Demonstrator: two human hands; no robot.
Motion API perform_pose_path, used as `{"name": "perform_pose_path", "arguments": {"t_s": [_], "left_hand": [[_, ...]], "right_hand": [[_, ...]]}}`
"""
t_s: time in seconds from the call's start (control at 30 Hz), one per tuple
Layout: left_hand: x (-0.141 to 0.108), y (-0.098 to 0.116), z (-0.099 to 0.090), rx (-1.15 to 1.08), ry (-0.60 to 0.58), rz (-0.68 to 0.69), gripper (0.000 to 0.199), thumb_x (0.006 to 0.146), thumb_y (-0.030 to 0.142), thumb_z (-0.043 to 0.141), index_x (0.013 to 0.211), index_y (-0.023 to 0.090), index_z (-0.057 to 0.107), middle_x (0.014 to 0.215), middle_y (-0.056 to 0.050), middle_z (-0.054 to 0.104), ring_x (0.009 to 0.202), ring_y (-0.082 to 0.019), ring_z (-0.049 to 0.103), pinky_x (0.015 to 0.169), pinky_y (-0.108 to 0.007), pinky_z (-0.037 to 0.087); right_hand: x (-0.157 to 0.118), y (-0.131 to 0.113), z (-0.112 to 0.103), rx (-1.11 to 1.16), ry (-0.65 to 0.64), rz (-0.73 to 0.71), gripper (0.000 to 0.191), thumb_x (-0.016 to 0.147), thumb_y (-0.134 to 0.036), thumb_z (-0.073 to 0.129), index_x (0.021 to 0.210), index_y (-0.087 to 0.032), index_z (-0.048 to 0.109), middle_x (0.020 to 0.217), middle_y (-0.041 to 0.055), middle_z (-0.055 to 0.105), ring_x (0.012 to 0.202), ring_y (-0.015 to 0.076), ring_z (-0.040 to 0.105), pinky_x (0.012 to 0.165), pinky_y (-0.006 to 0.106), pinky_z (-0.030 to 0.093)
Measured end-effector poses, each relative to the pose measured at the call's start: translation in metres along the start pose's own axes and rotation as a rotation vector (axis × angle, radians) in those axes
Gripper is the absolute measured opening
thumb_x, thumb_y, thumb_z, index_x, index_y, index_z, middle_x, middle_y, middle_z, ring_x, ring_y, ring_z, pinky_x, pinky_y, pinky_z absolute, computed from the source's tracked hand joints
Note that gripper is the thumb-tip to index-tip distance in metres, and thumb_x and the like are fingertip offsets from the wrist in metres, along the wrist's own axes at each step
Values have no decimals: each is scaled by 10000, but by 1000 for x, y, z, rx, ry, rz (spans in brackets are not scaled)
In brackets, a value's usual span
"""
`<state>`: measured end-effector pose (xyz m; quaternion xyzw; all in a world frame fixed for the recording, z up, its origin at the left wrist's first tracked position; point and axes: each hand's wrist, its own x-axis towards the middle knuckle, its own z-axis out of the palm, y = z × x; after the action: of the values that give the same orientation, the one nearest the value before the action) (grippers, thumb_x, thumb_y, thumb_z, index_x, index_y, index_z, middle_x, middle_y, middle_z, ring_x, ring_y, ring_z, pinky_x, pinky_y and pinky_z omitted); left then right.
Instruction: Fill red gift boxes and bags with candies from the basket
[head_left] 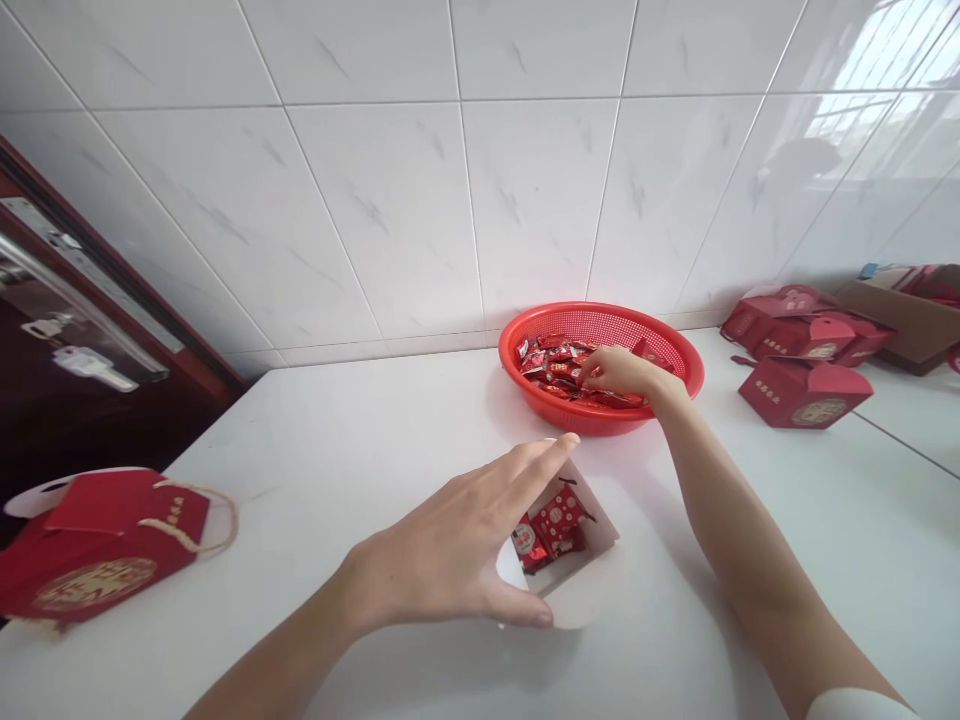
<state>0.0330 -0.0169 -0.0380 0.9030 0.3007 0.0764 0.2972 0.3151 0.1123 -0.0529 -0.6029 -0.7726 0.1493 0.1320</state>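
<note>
My left hand (465, 540) spans an open paper box (592, 565) with a white inside, its thumb on the near flap and its fingers along the far side. Several red wrapped candies (559, 520) lie in this box. Farther back, my right hand (619, 370) reaches into a red plastic basket (600, 418), its fingers drawn together on a wrapped candy (570, 370) in the heap. The fingertips are partly hidden among the wrappers.
A closed red gift box (112, 540) with a rope handle stands at the left. More red boxes (806, 390) and a brown carton (896, 320) are at the right. Behind the white table rises a tiled wall (375, 220); a door with keys (94, 365) is far left.
</note>
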Motion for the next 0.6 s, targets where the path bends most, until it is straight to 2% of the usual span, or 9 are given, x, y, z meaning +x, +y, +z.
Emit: {"name": "perform_pose_path", "arguments": {"t_s": [0.17, 0.3, 0.4, 0.5, 0.6], "left_hand": [[0, 1, 0, 10, -9, 32, 1244, 735, 393, 856, 1617, 392, -21, 1690, -66, 236, 1501, -368, 321, 1151, -493, 411], [0, -1, -1, -11, -8, 8, 1240, 739, 408, 847, 1614, 406, -32, 1700, -61, 205, 1496, -382, 326, 1137, -504, 423], [1, -3, -1, -54, 1, -26, 1270, 727, 414, 851, 1602, 434, -68, 1713, -54, 151, 1481, -392, 351, 1102, -504, 458], [2, -4, 0, -127, 6, -85, 1313, 708, 393, 868, 1590, 456, -103, 1713, -53, 147, 1453, -389, 401, 1052, -489, 500], [4, -1, 0, -247, 62, -108, 1267, 733, 351, 858, 1600, 444, -61, 1682, -54, 259, 1428, -345, 445, 1047, -450, 506]], "right_hand": [[-3, -1, -12, 81, 94, -15, 120, 797, -194, 695, 883, -152, 767, 906, 81, 760, 877, 235, 688, 768, 313, 509], [-24, -18, -30, 528, 93, -228, 221, 784, -314, 773, 927, -147, 746, 909, 80, 769, 841, 221, 717, 737, 310, 565], [-42, -33, -42, 794, -42, -415, 268, 791, -344, 806, 958, -147, 732, 930, 83, 778, 824, 199, 737, 740, 307, 602], [-53, -46, -48, 859, -259, -549, 220, 844, -288, 781, 974, -126, 708, 871, 64, 769, 731, 153, 740, 695, 269, 619], [-57, -56, -45, 889, -409, -612, 196, 910, -257, 718, 1029, -108, 670, 837, 48, 754, 679, 127, 736, 661, 242, 621]]}}
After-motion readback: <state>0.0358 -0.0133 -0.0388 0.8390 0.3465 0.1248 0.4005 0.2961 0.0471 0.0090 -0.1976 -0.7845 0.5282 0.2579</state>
